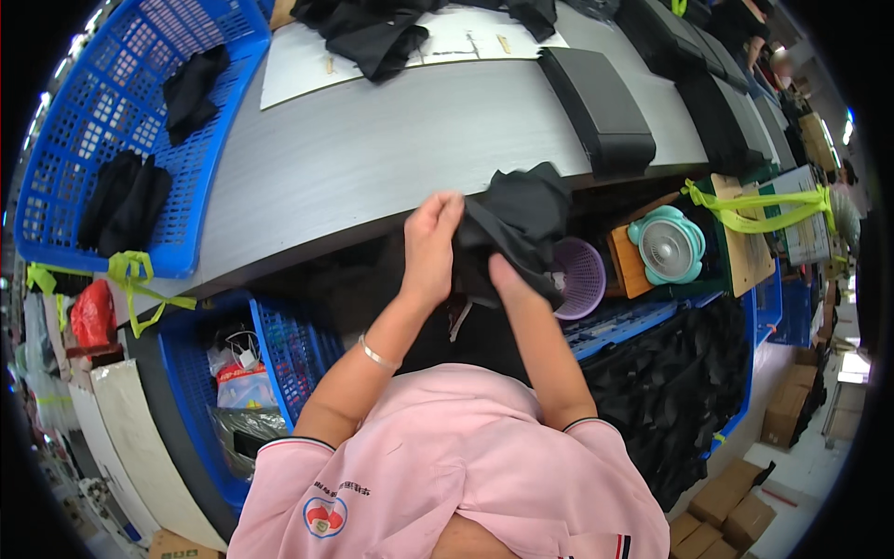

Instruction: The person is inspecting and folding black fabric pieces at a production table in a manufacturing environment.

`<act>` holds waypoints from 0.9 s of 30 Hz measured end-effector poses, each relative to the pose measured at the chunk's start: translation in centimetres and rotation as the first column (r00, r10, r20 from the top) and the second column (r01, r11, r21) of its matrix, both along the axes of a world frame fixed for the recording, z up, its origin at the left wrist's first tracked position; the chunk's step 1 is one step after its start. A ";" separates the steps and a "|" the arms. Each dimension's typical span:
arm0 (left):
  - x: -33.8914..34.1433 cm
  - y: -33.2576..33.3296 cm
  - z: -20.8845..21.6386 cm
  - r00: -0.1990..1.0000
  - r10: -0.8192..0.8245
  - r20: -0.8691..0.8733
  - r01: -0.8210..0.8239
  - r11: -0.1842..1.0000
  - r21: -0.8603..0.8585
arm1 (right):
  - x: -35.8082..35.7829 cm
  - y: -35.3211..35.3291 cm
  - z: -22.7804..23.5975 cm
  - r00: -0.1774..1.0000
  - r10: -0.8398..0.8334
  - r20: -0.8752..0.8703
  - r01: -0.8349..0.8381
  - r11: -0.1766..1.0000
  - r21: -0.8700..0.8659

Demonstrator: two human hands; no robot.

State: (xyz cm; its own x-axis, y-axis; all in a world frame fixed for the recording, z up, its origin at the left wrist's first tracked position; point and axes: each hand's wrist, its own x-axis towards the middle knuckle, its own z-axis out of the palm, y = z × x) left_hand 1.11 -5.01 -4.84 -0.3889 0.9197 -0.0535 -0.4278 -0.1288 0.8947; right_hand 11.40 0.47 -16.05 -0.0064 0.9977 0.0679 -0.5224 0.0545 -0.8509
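Note:
A piece of black cloth (521,219) is held up in front of me at the near edge of the grey table. My left hand (433,233) is closed, its fingers pinched together at the cloth's left side. Folds of the same cloth drape over my right hand (505,272), so only its back near the wrist shows and its fingers are hidden. The exact kind of garment cannot be made out.
A blue basket (209,200) with black cloth pieces stands at the left of the table (372,140). Dark stacks (601,116) lie at the right. Below are a purple basket (596,279), a teal fan (667,244) and a blue crate (182,373).

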 end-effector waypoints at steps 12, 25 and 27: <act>-10.6 2.0 2.5 0.971 0.229 -0.062 -0.225 0.972 0.066 | 4.9 -9.3 7.8 0.794 0.585 -0.166 -0.604 0.729 -0.321; -6.5 -3.5 0.4 0.908 -0.304 0.289 0.334 0.940 -0.063 | 0.8 -3.6 15.4 0.586 -0.424 0.690 -0.242 0.721 0.649; -4.9 -5.3 0.6 0.657 -0.394 0.642 0.578 0.811 -0.093 | 0.1 -2.2 14.4 0.606 -0.381 0.698 -0.300 0.704 0.644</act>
State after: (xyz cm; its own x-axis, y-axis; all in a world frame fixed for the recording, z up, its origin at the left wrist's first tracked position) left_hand -3.75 -10.35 -4.26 0.3014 0.8762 -0.3760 -0.7887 0.4507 0.4181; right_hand 11.51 -1.77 -1.64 -0.3530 0.6639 0.6592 0.2945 0.7476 -0.5953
